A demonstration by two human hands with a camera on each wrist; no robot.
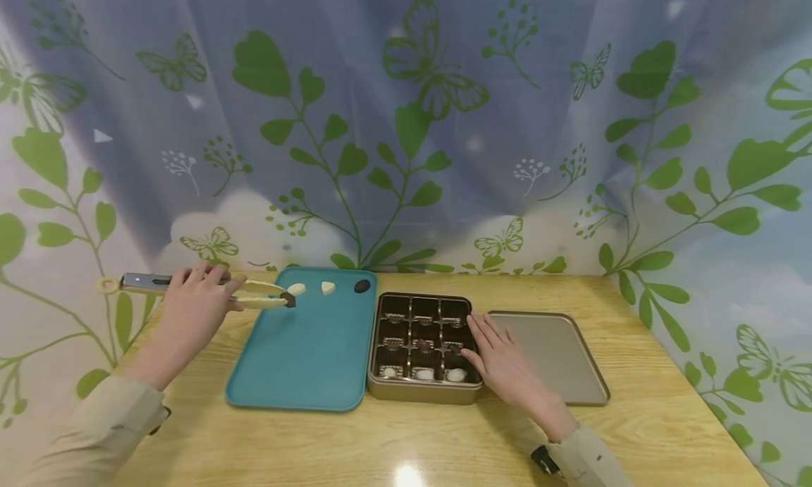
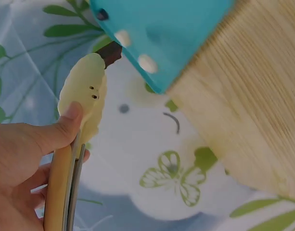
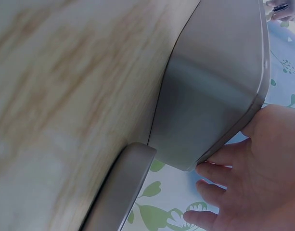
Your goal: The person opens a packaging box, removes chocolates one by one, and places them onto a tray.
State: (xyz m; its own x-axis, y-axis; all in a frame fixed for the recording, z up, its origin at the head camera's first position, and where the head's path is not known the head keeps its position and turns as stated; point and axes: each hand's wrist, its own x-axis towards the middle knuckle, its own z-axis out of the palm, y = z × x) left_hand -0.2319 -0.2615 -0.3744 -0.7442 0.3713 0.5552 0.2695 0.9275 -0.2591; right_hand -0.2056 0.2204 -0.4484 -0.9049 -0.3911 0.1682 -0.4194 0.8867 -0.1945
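My left hand grips a pair of tongs with pale yellow tips, thumb lying along one side. Between the tips is a dark brown chocolate, held above the left edge of a teal tray. Along the tray's far edge lie two white chocolates and a dark one. Right of the tray stands a bronze tin divided into several compartments with chocolates inside, white ones in the near row. My right hand rests on the tin's right rim with its fingers extended.
A flat bronze lid lies to the right of the tin, partly behind my right hand. Everything stands on a light wooden table. A curtain with leaves and butterflies hangs right behind the table's far edge.
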